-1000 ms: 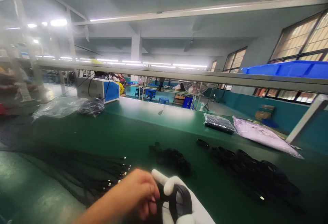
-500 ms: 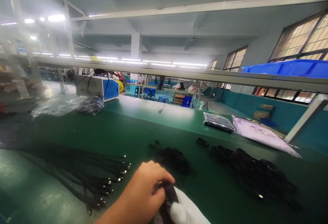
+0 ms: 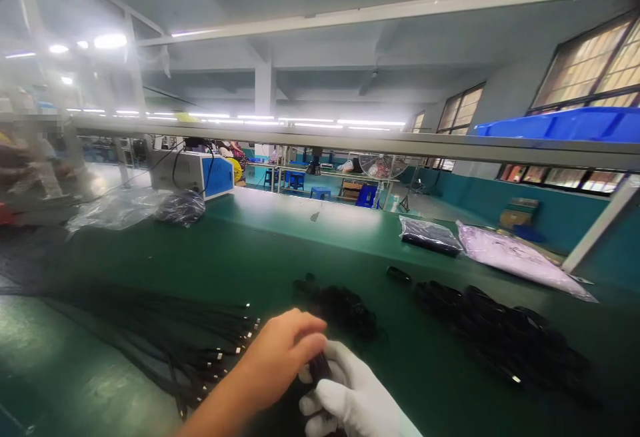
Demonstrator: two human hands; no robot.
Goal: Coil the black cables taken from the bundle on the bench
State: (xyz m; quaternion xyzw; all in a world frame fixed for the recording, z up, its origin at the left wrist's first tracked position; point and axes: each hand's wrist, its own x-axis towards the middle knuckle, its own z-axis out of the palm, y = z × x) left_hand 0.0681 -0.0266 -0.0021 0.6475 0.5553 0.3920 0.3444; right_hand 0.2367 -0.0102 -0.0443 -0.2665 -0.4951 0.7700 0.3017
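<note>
A coiled black cable [image 3: 320, 368] is held upright between my two hands at the bottom middle. My bare left hand [image 3: 280, 357] has its thumb and fingers closed at the top of the coil. Around its lower part, my right hand [image 3: 357, 387], in a white glove, is wrapped with the thumb in front. The hands hide much of the coil. To the left lies a spread of long black cables [image 3: 150, 330] with small metal-tipped ends. Just beyond my hands sits a tangled heap of thin black pieces [image 3: 347, 310].
Coiled black cables [image 3: 500, 330] are piled at the right, with one small black coil [image 3: 399, 275] apart. Behind are a bagged black item [image 3: 430, 236], a pink-white bag [image 3: 520, 260], clear plastic [image 3: 120, 209] and a blue-grey machine [image 3: 217, 176]. A rail [image 3: 310, 136] crosses above the green table [image 3: 240, 250].
My right hand has turned and come further into view, its gloved fingers now showing round the coil. My left hand has shifted slightly up, its fingers now at the coil's top.
</note>
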